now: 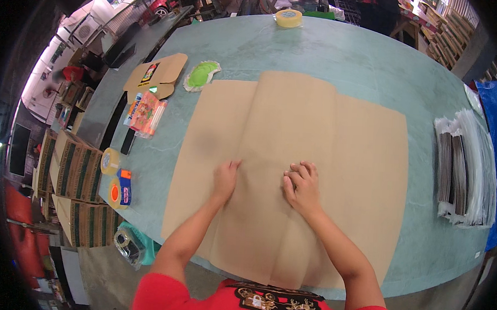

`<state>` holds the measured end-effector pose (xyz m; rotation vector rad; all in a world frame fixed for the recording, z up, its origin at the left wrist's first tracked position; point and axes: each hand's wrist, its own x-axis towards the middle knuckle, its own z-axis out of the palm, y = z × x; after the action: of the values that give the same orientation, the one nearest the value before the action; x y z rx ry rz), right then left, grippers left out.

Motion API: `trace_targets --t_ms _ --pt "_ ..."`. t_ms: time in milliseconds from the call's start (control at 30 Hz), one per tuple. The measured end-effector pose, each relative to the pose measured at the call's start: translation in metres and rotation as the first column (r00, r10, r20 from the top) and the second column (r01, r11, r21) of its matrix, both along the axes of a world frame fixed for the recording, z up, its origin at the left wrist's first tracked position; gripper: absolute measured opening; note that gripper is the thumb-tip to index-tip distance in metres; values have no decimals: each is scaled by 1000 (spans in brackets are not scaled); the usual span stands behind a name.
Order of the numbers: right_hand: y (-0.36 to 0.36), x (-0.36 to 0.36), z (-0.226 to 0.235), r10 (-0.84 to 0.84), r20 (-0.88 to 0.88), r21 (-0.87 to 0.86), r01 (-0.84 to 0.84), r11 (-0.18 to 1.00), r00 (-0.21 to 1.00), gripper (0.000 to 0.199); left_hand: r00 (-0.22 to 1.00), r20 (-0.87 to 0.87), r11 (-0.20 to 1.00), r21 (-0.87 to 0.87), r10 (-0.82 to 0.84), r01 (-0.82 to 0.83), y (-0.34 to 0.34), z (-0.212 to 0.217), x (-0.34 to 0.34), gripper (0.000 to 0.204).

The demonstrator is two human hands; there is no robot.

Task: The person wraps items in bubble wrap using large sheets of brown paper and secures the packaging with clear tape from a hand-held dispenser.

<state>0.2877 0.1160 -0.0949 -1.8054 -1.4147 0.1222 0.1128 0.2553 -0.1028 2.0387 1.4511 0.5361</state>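
A large sheet of brown kraft paper (365,160) lies spread on the green table, and a raised, folded brown panel (295,110) runs down its middle. At the left edge of this panel, my left hand (225,180) is closed, thumb and fingertips together on the paper. My right hand (303,188) rests on the panel's surface, its fingers loosely curled and apart, with nothing seen in them. Both forearms reach in over the near part of the paper. What lies under the folded panel is hidden.
Along the table's (236,49) left side are a flattened cardboard box (166,74), a green patch (202,75), a colourful packet (145,114) and tape rolls (110,161). Another tape roll (288,18) sits at the far edge. Plastic-wrapped stacks (472,170) lie at right; cartons (73,167) stand left.
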Motion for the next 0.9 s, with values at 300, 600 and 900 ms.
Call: trace_targets --t_ms 300,600,900 --pt "6 -14 7 19 3 -42 -19 999 1000 14 998 -35 997 57 -51 53 163 -34 85 29" --pt "9 -21 12 19 1 -23 -19 1000 1000 14 418 -447 612 594 791 -522 114 -1 -416 82" --pt "7 -5 6 -4 62 -13 5 1000 998 14 951 280 978 123 129 -169 83 61 -267 59"
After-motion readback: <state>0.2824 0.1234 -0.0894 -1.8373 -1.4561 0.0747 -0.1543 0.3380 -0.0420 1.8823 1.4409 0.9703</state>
